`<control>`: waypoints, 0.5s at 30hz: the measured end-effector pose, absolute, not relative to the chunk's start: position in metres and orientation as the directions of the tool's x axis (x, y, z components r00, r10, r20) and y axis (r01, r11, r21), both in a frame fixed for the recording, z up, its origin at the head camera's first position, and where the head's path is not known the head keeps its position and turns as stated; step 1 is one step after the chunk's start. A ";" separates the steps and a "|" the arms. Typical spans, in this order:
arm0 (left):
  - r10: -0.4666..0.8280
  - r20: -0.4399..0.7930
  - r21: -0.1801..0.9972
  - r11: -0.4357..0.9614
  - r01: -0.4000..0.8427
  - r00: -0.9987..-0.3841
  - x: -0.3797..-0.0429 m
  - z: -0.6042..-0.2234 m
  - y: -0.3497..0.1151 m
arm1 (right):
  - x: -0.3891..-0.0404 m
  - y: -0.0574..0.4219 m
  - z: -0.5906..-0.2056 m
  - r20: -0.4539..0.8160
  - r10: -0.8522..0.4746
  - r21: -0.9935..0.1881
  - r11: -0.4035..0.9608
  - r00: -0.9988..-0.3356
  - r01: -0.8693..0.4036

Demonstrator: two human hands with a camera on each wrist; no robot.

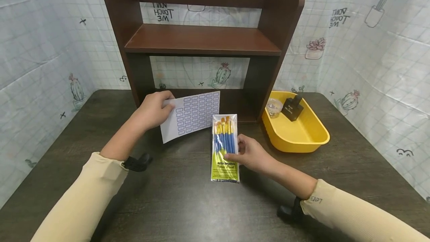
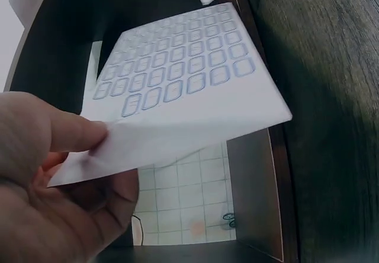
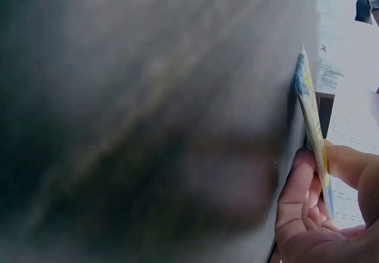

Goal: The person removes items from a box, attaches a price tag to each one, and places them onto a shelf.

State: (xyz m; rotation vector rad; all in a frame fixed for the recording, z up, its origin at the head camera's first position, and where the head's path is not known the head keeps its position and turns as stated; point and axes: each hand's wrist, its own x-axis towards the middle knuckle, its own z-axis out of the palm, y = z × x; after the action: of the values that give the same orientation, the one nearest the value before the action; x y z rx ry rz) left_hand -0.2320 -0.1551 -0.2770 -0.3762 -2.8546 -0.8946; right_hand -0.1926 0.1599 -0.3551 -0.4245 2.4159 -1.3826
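My left hand (image 1: 155,109) pinches the left edge of a white label sheet (image 1: 193,114) printed with rows of small blue-outlined boxes. In the left wrist view the thumb lies on top of the sheet (image 2: 189,115) and the fingers curl beneath it. A clear pack of artist brushes (image 1: 225,148), with blue handles and a yellow-green label, is held upright by my right hand (image 1: 253,154) at its right edge. Seen edge-on in the right wrist view, the brush pack (image 3: 312,112) sits between thumb and fingers. The sheet's right edge comes close to the pack's top.
A dark brown two-tier shelf (image 1: 203,38) stands at the back of the dark wooden table (image 1: 168,204). To its right is a yellow bin (image 1: 299,146) holding a black bottle (image 1: 292,107) and a small clear round container (image 1: 274,106). Patterned sheeting surrounds the table.
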 end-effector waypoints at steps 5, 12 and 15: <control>0.144 0.241 0.582 0.770 0.262 -0.960 -0.231 -0.275 -0.158 | -0.193 0.162 -0.353 -0.152 -0.393 -0.782 0.609 -0.907 -0.133; 0.099 0.288 0.620 0.739 0.264 -0.952 -0.228 -0.276 -0.156 | -0.197 0.159 -0.346 -0.238 -0.402 -0.702 0.700 -0.884 -0.130; 0.114 0.291 0.635 0.720 0.281 -0.950 -0.226 -0.276 -0.154 | -0.198 0.158 -0.342 -0.284 -0.381 -0.645 0.755 -0.880 -0.119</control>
State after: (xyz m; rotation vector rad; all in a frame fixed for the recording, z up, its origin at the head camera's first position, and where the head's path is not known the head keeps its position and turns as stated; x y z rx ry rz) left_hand -0.2264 -0.1542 -0.2758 -0.3142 -2.6935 -1.0505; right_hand -0.1981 0.1582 -0.3422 -0.3811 2.5517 -0.8994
